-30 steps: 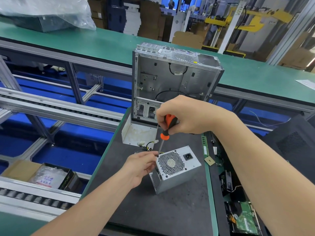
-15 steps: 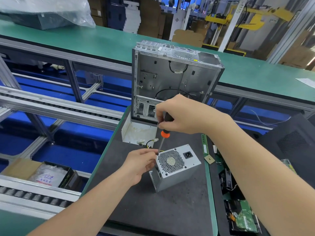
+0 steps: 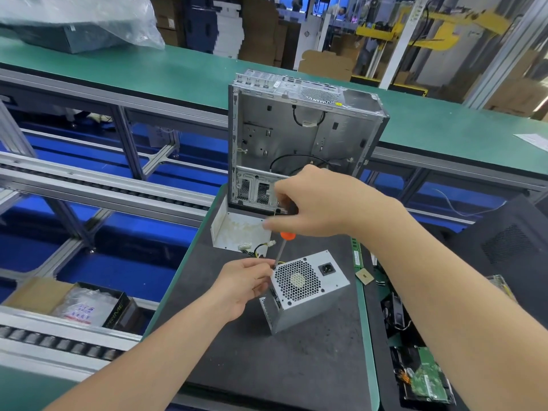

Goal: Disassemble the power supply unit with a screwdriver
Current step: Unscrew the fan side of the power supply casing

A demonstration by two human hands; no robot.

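Dark surface [image 3: 296, 366], long and narrow, bounded by a green edge strip [image 3: 369, 336] on either side. Beyond the left strip, an open drop to conveyor rails [image 3: 103, 188], so nothing to be slid that way.

Emptied computer case [image 3: 296, 137] upright at the far end, open side toward the camera, well apart from the work. Probably parked there to keep the middle free.

Power supply [image 3: 308, 307] near the middle of the surface, fan grille [image 3: 296, 280] turned upward, likely stood that way to bring the corner screws under a downward tool. Bare mat in front and to its right as far as the strip; circuit boards [image 3: 427, 381] past that strip.

White tray [image 3: 237, 229] between case and power supply, loose cable ends [image 3: 252, 247] lying at its front lip.

Right grip [image 3: 314, 203] closed round the screwdriver [image 3: 280, 253] handle from above, shaft slanting down to the grille's far-left corner. Left grip [image 3: 240, 286] curled against that same corner and side wall, pinching the power supply, seemingly to steady the box and guide the tip.

Screw itself too small to make out. Open room for the right elbow to swing outward; less room left of the box before the edge.
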